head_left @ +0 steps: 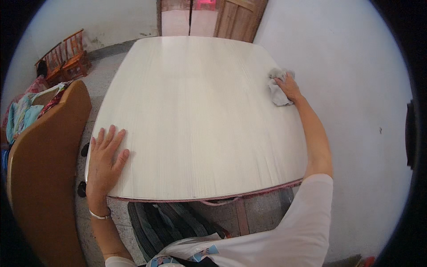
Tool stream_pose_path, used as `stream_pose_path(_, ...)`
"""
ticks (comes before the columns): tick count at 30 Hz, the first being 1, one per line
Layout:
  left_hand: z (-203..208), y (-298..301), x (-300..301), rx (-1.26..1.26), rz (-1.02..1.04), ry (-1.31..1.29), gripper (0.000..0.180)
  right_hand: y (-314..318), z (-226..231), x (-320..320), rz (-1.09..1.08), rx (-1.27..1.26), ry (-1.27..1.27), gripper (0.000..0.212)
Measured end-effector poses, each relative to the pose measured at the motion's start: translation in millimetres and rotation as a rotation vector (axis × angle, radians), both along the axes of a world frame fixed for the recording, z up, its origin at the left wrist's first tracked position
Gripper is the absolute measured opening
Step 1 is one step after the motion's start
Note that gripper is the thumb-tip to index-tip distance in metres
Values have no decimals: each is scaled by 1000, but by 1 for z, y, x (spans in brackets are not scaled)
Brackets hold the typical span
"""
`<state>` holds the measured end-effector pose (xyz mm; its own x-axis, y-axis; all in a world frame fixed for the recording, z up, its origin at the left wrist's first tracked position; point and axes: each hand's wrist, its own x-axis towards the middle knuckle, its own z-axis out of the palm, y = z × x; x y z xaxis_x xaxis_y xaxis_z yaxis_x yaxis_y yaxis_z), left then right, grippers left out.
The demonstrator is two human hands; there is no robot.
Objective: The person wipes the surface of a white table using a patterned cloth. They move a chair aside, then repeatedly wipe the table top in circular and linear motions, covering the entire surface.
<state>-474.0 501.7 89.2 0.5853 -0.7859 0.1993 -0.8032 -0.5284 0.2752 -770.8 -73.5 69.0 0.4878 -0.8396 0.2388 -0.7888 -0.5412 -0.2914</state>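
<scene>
A large pale, wood-grained table (191, 107) stretches out in front of me. My left hand (106, 155) lies flat on its near left corner, fingers spread, with nothing held. At the table's far right edge, beside the wall, my right hand (290, 86) grips a crumpled grey cloth (280, 94). The cloth is bunched under and around the fingers and hangs down a little on the near side. Part of it is covered by the hand.
A white wall (351, 111) runs close along the table's right side. On the left stands a brown panel (49, 173) with piled fabrics (29, 111) behind it. A wooden chair (66, 58) is at the back left, and a wooden door (235, 20) is at the far end.
</scene>
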Motion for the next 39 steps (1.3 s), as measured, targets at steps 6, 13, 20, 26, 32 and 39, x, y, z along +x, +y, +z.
stream_pose_path(6,-2,-2,-4,-85,-23,14,48,-1,-3,6,-30,-90,22,92)
stream_pose_path(13,-7,5,0,-77,6,-16,49,194,2,17,540,33,-104,83)
stream_pose_path(20,-13,-2,1,-73,-35,-49,51,344,20,-16,849,28,45,63)
stream_pose_path(26,-10,0,1,6,5,-75,51,290,21,13,745,-8,75,62)
stream_pose_path(32,-2,1,-1,-5,-12,-33,49,148,8,64,459,64,-90,79)
stream_pose_path(39,-1,1,-3,-77,-19,10,47,63,10,126,158,-57,97,89)
